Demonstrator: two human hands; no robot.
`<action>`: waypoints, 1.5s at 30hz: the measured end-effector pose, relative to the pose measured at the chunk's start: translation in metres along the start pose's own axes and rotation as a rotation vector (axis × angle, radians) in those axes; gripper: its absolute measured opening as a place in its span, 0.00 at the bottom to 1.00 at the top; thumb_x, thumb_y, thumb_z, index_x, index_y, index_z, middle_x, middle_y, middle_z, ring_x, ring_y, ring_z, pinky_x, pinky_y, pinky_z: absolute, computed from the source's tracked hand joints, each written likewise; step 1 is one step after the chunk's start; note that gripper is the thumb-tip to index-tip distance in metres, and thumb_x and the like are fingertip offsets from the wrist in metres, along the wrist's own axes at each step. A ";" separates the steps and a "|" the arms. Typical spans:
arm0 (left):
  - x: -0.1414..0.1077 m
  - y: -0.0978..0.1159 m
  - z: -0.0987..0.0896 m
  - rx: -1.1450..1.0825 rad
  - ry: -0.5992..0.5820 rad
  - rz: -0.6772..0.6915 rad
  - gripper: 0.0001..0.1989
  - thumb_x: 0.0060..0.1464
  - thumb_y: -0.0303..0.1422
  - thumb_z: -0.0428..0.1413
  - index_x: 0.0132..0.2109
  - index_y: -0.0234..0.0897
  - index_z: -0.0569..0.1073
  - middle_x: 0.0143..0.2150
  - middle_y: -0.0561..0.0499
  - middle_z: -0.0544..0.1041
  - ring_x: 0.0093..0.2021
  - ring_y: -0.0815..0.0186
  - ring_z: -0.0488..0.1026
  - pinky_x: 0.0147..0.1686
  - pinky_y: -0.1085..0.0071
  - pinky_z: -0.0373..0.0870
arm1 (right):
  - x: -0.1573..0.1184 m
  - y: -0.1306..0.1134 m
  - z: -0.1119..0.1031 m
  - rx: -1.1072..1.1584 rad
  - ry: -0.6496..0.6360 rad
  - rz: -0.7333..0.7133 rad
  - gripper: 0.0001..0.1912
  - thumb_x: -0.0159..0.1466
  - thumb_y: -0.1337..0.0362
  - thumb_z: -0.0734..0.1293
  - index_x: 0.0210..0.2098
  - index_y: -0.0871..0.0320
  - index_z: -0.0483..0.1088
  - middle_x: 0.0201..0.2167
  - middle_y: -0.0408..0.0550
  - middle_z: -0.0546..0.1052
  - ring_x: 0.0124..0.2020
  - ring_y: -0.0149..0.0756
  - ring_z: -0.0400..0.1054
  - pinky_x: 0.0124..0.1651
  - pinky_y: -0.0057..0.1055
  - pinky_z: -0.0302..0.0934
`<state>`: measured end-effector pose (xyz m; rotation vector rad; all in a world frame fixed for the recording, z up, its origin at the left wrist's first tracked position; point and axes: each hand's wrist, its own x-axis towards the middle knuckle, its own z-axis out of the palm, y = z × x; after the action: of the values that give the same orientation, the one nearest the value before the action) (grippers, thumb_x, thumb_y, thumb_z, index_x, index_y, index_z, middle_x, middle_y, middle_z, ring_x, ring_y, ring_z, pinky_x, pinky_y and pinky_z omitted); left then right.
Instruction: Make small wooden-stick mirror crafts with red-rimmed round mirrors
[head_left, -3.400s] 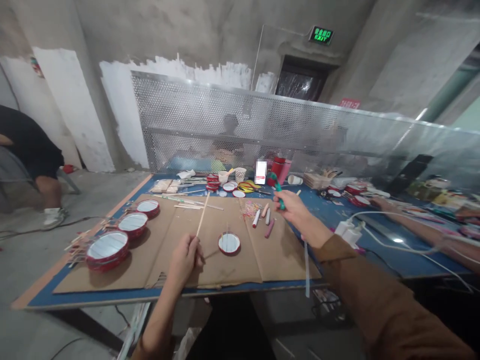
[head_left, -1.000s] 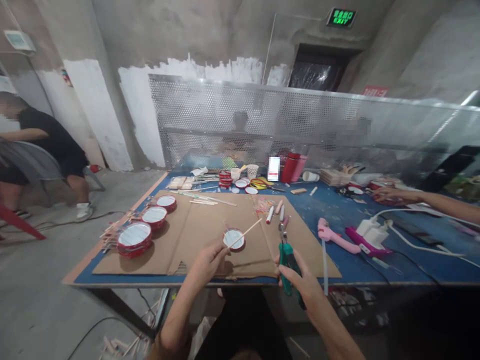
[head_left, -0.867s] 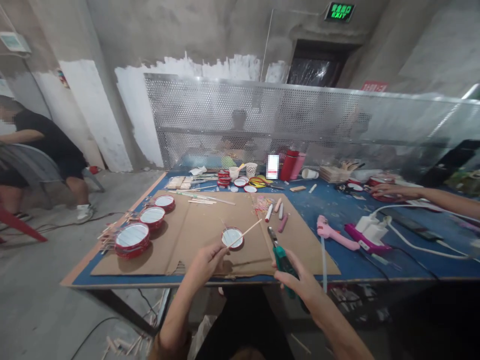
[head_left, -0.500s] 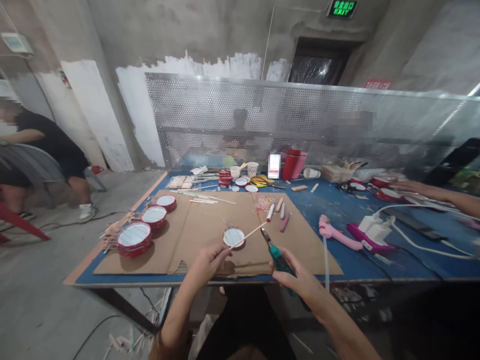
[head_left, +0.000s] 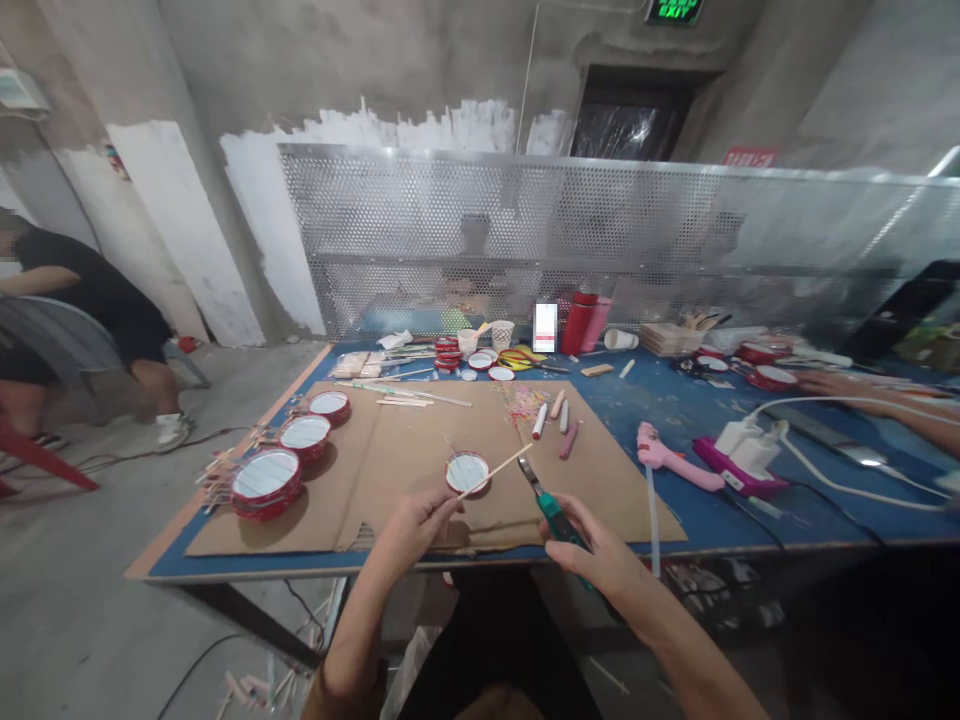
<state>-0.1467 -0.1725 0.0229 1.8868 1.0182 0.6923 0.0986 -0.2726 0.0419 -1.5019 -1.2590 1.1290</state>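
Observation:
My left hand (head_left: pixel 426 522) pinches the near end of a thin wooden stick (head_left: pixel 499 470), which slants up to the right. Below the stick, a small red-rimmed round piece with a pale face (head_left: pixel 466 472) lies on the cardboard sheet (head_left: pixel 390 470). My right hand (head_left: pixel 589 545) is wrapped round green-handled pliers (head_left: pixel 557 516), whose jaws are near the stick's far end. It is unclear whether they touch the stick. Several red drum-like pieces (head_left: pixel 265 485) stand in stacks at the cardboard's left edge.
Crayon-like sticks (head_left: pixel 539 421) and small coloured bands (head_left: pixel 525 403) lie beyond the pliers. To the right are a pink glue gun (head_left: pixel 679 462) and a purple power strip (head_left: pixel 739 472). Another person's hand (head_left: pixel 832 387) rests at the far right. A red bottle (head_left: pixel 579 323) stands at the back.
The camera view has shifted slightly. Both hands keep nearly the same pose, with the stick and pliers still held. The other person's hand at the right has moved a little.

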 end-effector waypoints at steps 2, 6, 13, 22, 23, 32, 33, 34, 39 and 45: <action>0.000 -0.001 0.000 -0.004 -0.008 0.004 0.22 0.59 0.47 0.45 0.36 0.34 0.75 0.20 0.55 0.64 0.23 0.70 0.60 0.26 0.75 0.58 | 0.000 0.000 0.000 -0.003 0.008 -0.001 0.31 0.53 0.51 0.69 0.53 0.58 0.65 0.41 0.50 0.74 0.46 0.45 0.68 0.44 0.36 0.63; -0.001 -0.003 -0.001 0.003 -0.020 -0.002 0.23 0.59 0.47 0.45 0.36 0.34 0.76 0.20 0.55 0.65 0.22 0.70 0.60 0.26 0.75 0.58 | -0.001 -0.001 -0.001 -0.003 0.021 -0.010 0.31 0.52 0.50 0.69 0.52 0.58 0.66 0.40 0.50 0.75 0.44 0.45 0.68 0.44 0.38 0.62; -0.001 0.000 -0.001 0.025 -0.044 -0.003 0.22 0.58 0.46 0.46 0.36 0.33 0.76 0.20 0.55 0.65 0.23 0.70 0.60 0.26 0.75 0.58 | -0.002 -0.002 0.000 -0.025 0.002 -0.028 0.29 0.54 0.51 0.68 0.51 0.58 0.67 0.39 0.49 0.75 0.42 0.44 0.69 0.43 0.36 0.63; -0.002 0.006 -0.004 0.015 -0.072 0.000 0.23 0.57 0.47 0.46 0.34 0.34 0.76 0.19 0.55 0.63 0.23 0.69 0.60 0.26 0.74 0.57 | -0.007 -0.012 0.001 -0.154 0.026 -0.142 0.15 0.57 0.57 0.65 0.40 0.57 0.73 0.33 0.47 0.75 0.40 0.43 0.69 0.45 0.34 0.63; -0.002 0.007 -0.005 0.015 -0.076 -0.001 0.23 0.57 0.47 0.45 0.35 0.34 0.76 0.19 0.55 0.62 0.23 0.69 0.60 0.26 0.74 0.57 | -0.007 -0.012 0.001 -0.182 0.030 -0.154 0.13 0.57 0.57 0.64 0.38 0.57 0.73 0.32 0.46 0.75 0.39 0.42 0.68 0.44 0.34 0.63; -0.003 0.009 0.000 0.004 0.039 0.043 0.12 0.52 0.41 0.52 0.30 0.37 0.66 0.23 0.57 0.64 0.26 0.70 0.61 0.30 0.75 0.59 | -0.007 -0.008 0.004 -0.201 0.043 -0.108 0.17 0.57 0.56 0.64 0.43 0.58 0.72 0.34 0.46 0.75 0.38 0.41 0.68 0.44 0.34 0.63; -0.003 0.009 0.000 0.008 0.036 0.047 0.12 0.53 0.41 0.51 0.29 0.37 0.65 0.23 0.57 0.64 0.26 0.70 0.61 0.30 0.75 0.59 | -0.006 -0.006 0.005 -0.167 0.052 -0.088 0.21 0.56 0.56 0.64 0.46 0.59 0.72 0.35 0.47 0.76 0.40 0.42 0.69 0.44 0.35 0.64; -0.003 0.009 0.000 0.011 0.028 0.047 0.12 0.54 0.41 0.51 0.29 0.37 0.65 0.22 0.57 0.64 0.26 0.70 0.61 0.30 0.74 0.59 | -0.005 -0.003 0.005 -0.127 0.060 -0.068 0.24 0.55 0.55 0.65 0.49 0.59 0.70 0.37 0.48 0.76 0.41 0.43 0.69 0.44 0.36 0.64; -0.003 0.009 -0.001 -0.011 -0.010 0.028 0.13 0.54 0.42 0.50 0.29 0.37 0.64 0.20 0.58 0.63 0.24 0.71 0.59 0.28 0.74 0.59 | -0.002 0.008 0.006 0.010 0.073 0.006 0.30 0.53 0.55 0.67 0.53 0.59 0.69 0.42 0.52 0.76 0.44 0.45 0.70 0.41 0.35 0.65; -0.004 0.010 -0.003 -0.047 -0.074 -0.008 0.15 0.55 0.45 0.49 0.29 0.38 0.64 0.19 0.58 0.63 0.22 0.71 0.59 0.27 0.74 0.58 | -0.004 0.010 0.006 0.024 0.064 0.011 0.29 0.52 0.55 0.68 0.52 0.59 0.70 0.41 0.52 0.77 0.40 0.43 0.71 0.38 0.34 0.66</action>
<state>-0.1472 -0.1775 0.0325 1.8531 0.9545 0.6320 0.0942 -0.2771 0.0311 -1.5168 -1.1915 1.0905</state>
